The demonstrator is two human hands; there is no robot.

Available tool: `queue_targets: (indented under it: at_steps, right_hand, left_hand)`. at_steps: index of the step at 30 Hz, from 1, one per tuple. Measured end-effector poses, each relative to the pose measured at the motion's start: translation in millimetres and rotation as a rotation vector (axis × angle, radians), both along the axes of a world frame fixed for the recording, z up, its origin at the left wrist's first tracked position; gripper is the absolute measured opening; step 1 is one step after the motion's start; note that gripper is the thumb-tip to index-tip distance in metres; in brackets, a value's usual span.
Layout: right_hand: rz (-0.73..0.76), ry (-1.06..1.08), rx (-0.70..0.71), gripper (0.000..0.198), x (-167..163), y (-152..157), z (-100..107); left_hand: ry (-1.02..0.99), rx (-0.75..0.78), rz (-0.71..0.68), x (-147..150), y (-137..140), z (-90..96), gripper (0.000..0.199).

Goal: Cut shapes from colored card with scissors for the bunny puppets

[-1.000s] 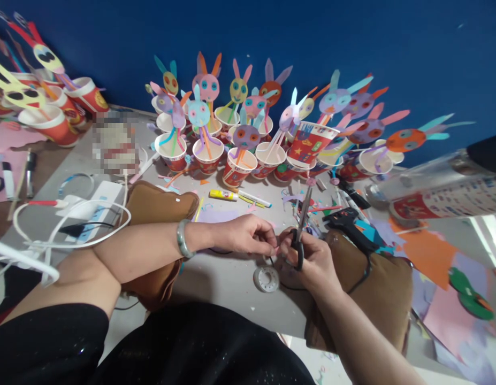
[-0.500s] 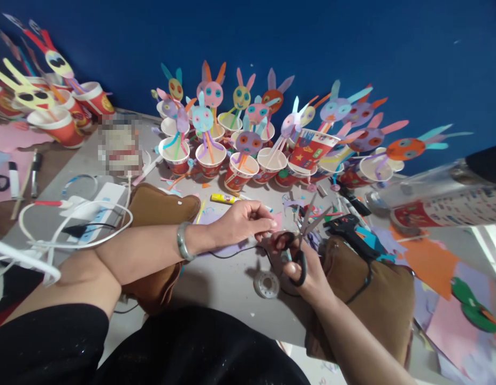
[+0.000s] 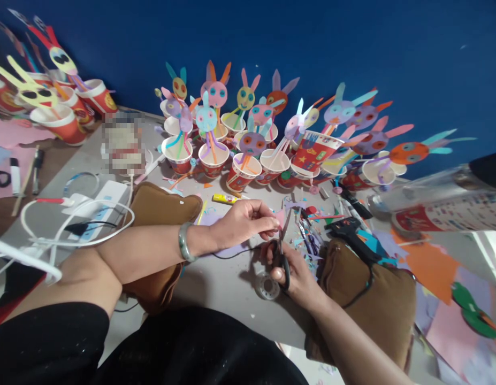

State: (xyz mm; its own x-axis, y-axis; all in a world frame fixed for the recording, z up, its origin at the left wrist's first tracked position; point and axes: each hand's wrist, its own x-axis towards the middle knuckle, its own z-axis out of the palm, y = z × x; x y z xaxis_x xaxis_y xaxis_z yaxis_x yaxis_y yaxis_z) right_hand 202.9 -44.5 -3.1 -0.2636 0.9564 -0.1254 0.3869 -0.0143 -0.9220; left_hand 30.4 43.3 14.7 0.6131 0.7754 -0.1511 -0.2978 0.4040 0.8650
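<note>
Between thumb and fingers my left hand pinches a small piece of pink paper. My right hand holds black-handled scissors, with fingers through the loops. The blades point up and lie close together at the pink paper's right side; whether they touch it I cannot tell. A white tape roll lies on the table just below my right hand. Near my left fingers is a yellow glue stick. Purple paper is partly hidden beneath my left hand and wrist.
Paper cups with paper rabbit figures stand along the blue wall. Brown cushions lie under both forearms. A black glue gun, paper scraps and orange paper are at right. White cables and a power strip are at left.
The scissors have moved left to the pink paper, and their blades have gone from spread to nearly closed. My left hand has barely moved.
</note>
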Motion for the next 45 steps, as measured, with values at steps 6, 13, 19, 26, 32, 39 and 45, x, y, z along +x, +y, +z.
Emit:
queue_targets:
  at_steps: [6,13,19,26,32,39,45]
  right_hand:
    - [-0.004,0.018,-0.016,0.069,-2.3,0.1,-0.4]
    - [-0.007,0.050,-0.016,0.067,-3.3,0.7,2.3]
    - [-0.005,0.058,-0.040,0.067,-2.5,-0.5,-0.1]
    - [0.004,0.096,-0.066,0.066,-1.5,-1.2,-7.0]
    - [0.000,0.080,-0.054,0.066,-1.3,-0.6,-8.3]
    - [0.005,0.102,-0.057,0.065,-1.6,-1.2,-6.0]
    - [-0.003,0.106,-0.043,0.064,-1.8,-1.6,-7.9]
  left_hand:
    - [-0.005,-0.009,-0.002,-0.4,0.5,-0.7,0.025]
    - [0.002,-0.016,0.001,-0.4,1.0,-1.0,0.025]
    - [0.008,-0.002,0.030,0.1,2.4,-1.4,0.019]
    - [0.021,-0.026,0.042,1.0,1.8,-0.3,0.016]
    - [0.023,-0.039,0.040,1.4,2.1,-1.6,0.015]
    - [0.029,-0.052,0.042,1.1,2.5,1.2,0.016]
    - [0.026,-0.075,0.045,1.3,2.5,2.6,0.012]
